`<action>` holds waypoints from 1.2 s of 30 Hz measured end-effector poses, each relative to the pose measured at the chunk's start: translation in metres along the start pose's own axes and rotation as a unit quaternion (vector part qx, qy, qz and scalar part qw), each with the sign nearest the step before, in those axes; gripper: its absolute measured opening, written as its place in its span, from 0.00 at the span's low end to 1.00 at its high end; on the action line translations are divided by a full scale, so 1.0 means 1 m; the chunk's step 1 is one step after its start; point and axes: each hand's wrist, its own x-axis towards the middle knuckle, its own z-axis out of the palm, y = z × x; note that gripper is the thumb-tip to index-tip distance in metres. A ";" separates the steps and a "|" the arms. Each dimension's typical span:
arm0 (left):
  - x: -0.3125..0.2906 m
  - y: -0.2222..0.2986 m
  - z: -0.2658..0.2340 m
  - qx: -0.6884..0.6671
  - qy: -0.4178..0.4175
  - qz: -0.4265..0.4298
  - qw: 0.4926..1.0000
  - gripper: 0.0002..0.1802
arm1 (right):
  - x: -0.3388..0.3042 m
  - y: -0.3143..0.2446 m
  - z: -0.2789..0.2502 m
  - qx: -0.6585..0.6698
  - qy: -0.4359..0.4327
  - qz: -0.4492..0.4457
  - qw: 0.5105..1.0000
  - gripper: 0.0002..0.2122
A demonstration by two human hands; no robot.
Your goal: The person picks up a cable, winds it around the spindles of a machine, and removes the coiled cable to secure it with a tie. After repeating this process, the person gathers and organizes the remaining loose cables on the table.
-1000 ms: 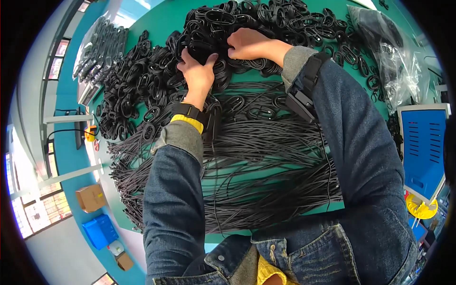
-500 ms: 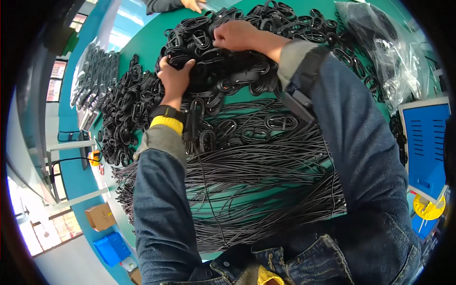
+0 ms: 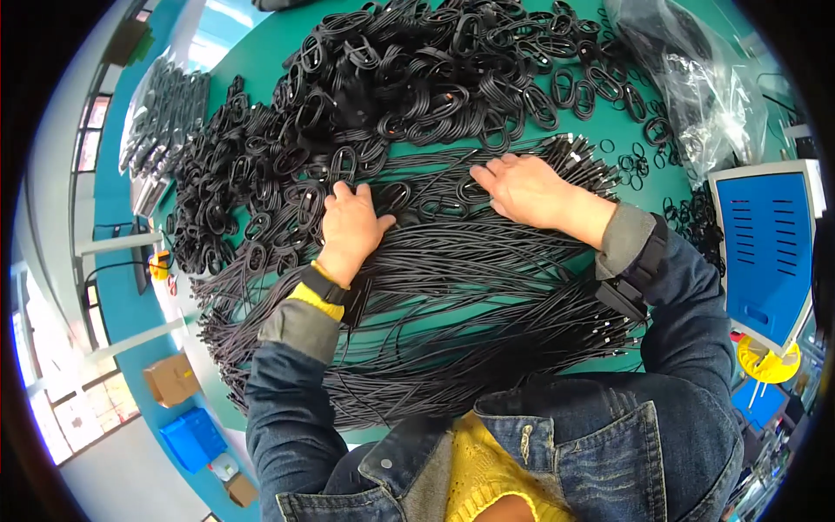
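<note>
My left hand [image 3: 350, 228] rests on the black cables with its fingers spread and thumb apart, nothing visible in its grasp. A coiled cable [image 3: 307, 198] lies just left of its fingertips. Across from it, my right hand [image 3: 529, 191] is closed, with its fingers bent down onto the straight cables; what lies under the fingertips is hidden. Between both hands a few coiled cables [image 3: 444, 209] lie on top of the long straight cables [image 3: 452, 257]. Beyond them rises a big heap of coiled black cables [image 3: 409, 74].
Bagged cables [image 3: 170, 113] are stacked at the far left. A clear plastic bag [image 3: 709, 104] lies at the far right, near small black rings [image 3: 635, 165]. A blue-panelled box [image 3: 765, 252] stands at the right edge. Green tabletop [image 3: 252, 65] shows between piles.
Both hands have come back from the coil heap toward me, onto the straight cables. My right hand has also moved rightward. The other person's hand at the top is out of view.
</note>
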 end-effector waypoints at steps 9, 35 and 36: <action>0.048 -0.039 -0.016 -0.334 0.026 -0.019 0.942 0.13 | 0.047 0.068 -0.060 0.031 0.207 0.095 0.973 0.18; -0.138 0.018 0.038 -0.158 0.172 0.091 0.968 0.17 | 0.081 0.004 -0.037 0.488 -0.030 0.159 0.858 0.10; -0.143 0.017 0.040 -0.166 0.159 0.083 0.970 0.19 | 0.090 0.000 -0.052 0.507 0.005 0.227 0.832 0.11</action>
